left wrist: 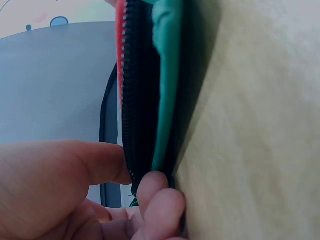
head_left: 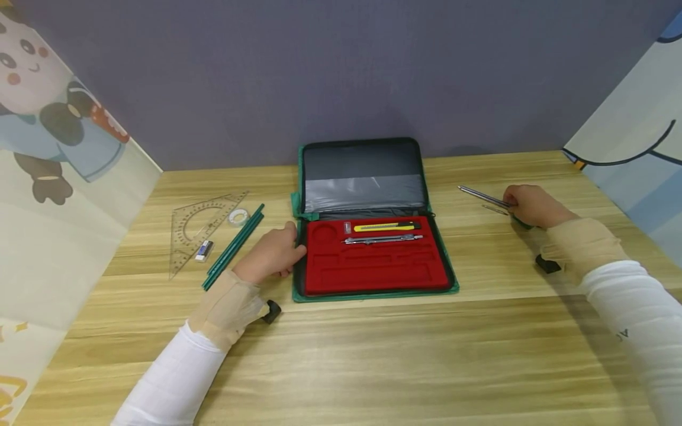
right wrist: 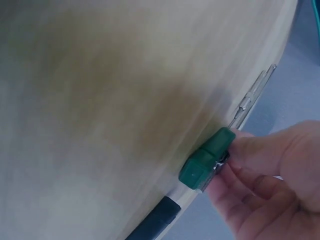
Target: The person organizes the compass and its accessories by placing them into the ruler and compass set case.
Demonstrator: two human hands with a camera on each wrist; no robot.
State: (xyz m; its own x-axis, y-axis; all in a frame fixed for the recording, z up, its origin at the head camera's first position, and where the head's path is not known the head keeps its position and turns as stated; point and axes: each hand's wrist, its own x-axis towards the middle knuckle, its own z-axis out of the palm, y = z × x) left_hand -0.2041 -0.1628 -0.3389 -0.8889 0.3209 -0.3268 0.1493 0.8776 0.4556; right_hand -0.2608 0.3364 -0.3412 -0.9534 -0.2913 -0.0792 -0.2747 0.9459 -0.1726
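My left hand [head_left: 273,251] pinches the left edge of an open green zip case [head_left: 375,297], its thumb and fingertips on the zipped rim [left wrist: 167,90]. Inside, a red tray holds a yellow utility knife [head_left: 386,227], a silver compass [head_left: 383,239] and a small clear piece [head_left: 347,227]. Right of the case, my right hand [head_left: 535,205] pinches a slim silver drawing instrument [head_left: 479,194]. A thinner metal rod [head_left: 495,209] lies just below; whether it is joined is unclear. By those fingertips is a small green plastic piece [right wrist: 207,160]; I cannot tell whether it is held.
Left of the case lie a clear protractor set square [head_left: 178,236], an eraser [head_left: 204,251], a white tape roll [head_left: 238,217] and several green pencils [head_left: 234,248]. A black bar-shaped thing [right wrist: 155,220] lies near the right hand. A dark panel [head_left: 351,77] stands behind the wooden table [head_left: 373,367].
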